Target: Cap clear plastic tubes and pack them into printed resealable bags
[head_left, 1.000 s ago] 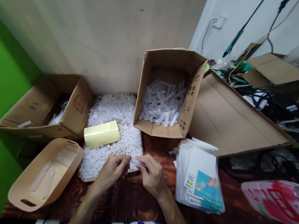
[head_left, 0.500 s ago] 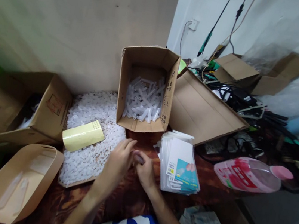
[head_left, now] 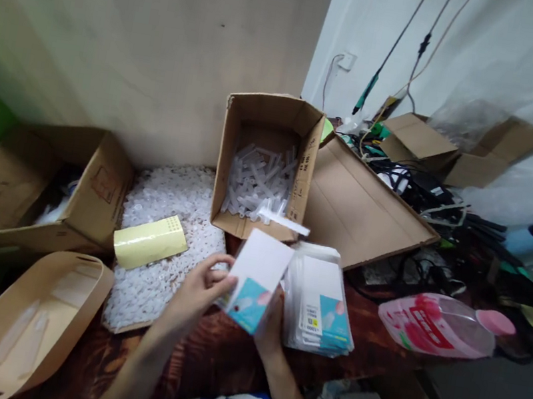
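Between my hands is a flat packet (head_left: pixel 262 259), white above with a blue printed corner below. My left hand (head_left: pixel 204 291) grips its left edge, thumb on the front. At its lower right edge is my right hand (head_left: pixel 270 335), closed on it, fingers mostly hidden behind. A pale strip (head_left: pixel 286 221) sticks out above the packet; I cannot tell whether it is joined to it. Just right lies a stack of similar packets (head_left: pixel 319 295). Beyond stands an open cardboard box (head_left: pixel 256 228) of clear plastic tubes (head_left: pixel 259 181).
Small white plastic pieces (head_left: pixel 144 301) fill a shallow tray at left, a yellow sheet (head_left: pixel 150 242) on top. A beige basket (head_left: pixel 88 306) and another cardboard box (head_left: pixel 102 180) stand further left. At right are a pink bottle (head_left: pixel 439 324) and tangled cables (head_left: pixel 421 183).
A packet is now held up between my hands, which were close together beside the stack before. My left hand has moved slightly left and down. The view has shifted a little.
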Available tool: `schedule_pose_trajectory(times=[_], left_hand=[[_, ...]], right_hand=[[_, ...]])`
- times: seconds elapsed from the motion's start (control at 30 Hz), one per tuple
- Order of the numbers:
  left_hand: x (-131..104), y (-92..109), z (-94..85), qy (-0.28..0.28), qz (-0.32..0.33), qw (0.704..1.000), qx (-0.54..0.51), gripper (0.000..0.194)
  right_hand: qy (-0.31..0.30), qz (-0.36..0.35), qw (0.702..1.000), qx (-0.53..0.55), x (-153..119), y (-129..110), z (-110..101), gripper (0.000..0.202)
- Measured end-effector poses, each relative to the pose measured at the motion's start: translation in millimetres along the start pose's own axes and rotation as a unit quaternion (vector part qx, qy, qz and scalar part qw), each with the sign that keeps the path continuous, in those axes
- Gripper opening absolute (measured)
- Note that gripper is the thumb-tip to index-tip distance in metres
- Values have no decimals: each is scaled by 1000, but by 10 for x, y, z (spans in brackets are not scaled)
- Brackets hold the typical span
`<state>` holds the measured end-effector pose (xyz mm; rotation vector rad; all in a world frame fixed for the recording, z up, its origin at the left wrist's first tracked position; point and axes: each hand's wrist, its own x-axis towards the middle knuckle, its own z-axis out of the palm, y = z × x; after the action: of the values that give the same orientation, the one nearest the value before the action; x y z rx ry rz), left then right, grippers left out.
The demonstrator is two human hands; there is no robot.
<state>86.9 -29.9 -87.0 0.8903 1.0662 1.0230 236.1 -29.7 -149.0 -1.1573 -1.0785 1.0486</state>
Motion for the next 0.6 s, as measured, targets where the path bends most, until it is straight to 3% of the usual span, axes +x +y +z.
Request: schedule_pose_trajectory(times=[0.1,0.17,0.33,0.43,0.5,0.53,0.6], left_hand=[[-411,18,-481,72,-88,993,-31,59],[-645,-21,-674,107,-118,987,-33,61],[-948,-105,-811,132,-122,982,-59,60],[-1003,-113,-842,157,-86,982,-64,57],[-1041,-112,-880,203,-57,976,-57,55],[-1071,-112,-904,226,-48,972,-54,54],[-1163,-115,-958,255,-41,965,-52,54]], right_hand=[[29,34,989,143,61,-114,57,38],[54,62,967,242,129,-196,134,39],[-18,73,966,247,179,-181,427,39],[-114,77,974,181,83,-99,555,29],[-215,73,968,110,15,-102,591,18],[-282,64,954,76,-8,-124,603,17],[-434,31,900,32,-22,-182,649,23]])
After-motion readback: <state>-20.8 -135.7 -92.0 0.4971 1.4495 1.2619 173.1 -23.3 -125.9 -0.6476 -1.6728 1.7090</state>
